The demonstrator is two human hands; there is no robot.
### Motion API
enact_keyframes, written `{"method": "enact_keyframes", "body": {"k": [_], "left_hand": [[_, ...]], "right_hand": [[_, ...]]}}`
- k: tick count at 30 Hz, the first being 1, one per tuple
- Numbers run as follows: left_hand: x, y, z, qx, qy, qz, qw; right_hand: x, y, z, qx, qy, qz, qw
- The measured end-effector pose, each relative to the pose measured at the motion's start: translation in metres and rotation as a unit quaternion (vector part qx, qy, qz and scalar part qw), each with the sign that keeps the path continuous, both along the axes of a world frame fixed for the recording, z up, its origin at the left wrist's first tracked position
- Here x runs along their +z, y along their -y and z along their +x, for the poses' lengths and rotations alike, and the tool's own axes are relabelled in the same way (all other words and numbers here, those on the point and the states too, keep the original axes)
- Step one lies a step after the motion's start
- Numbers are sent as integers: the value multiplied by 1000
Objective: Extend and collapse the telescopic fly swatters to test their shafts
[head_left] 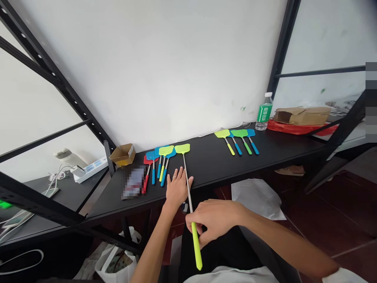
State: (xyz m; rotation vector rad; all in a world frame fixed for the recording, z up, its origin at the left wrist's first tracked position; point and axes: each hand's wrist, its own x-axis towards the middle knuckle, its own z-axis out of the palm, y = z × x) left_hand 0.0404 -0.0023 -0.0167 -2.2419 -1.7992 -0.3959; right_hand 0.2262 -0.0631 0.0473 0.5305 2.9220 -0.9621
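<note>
I see my right hand closed around the extended fly swatter. The fingers curl down over the top of the yellow-green grip, where it meets the thin metal rod, and the thumb side is hidden, so I cannot tell how hard the pinch is. The grip hangs off the front edge of the black table, and its tip points toward my body. The rod runs up across the table, and the yellow-green head lies flat on the surface near the wall. I think the head rests there because the long rod bends easily, so the table carries the far end.

My left hand lies open, palm down, fingers spread and nearly straight. It holds nothing. Its thumb side is touching or just beside the rod; I judge that it steadies the rod against the table, but the contact is not clear.

Just to the left of the head is a bunch of short swatters, red, blue and yellow-green, overlapping with the handles toward me. A second group of 4 swatters lies well apart on the right, in a neat row. Behind them stands a water bottle, beside a cardboard box on red plastic. A small open carton sits at the left corner.
</note>
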Motion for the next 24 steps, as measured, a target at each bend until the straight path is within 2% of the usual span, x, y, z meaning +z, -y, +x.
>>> {"method": "enact_keyframes", "body": {"k": [9,24], "left_hand": [[0,0,0,10,3,-4,1000],[-1,-2,-1,0,11,16,1000]], "right_hand": [[-11,-20,1,-44,-36,9,998],[1,-23,7,-68,-43,3,997]]}}
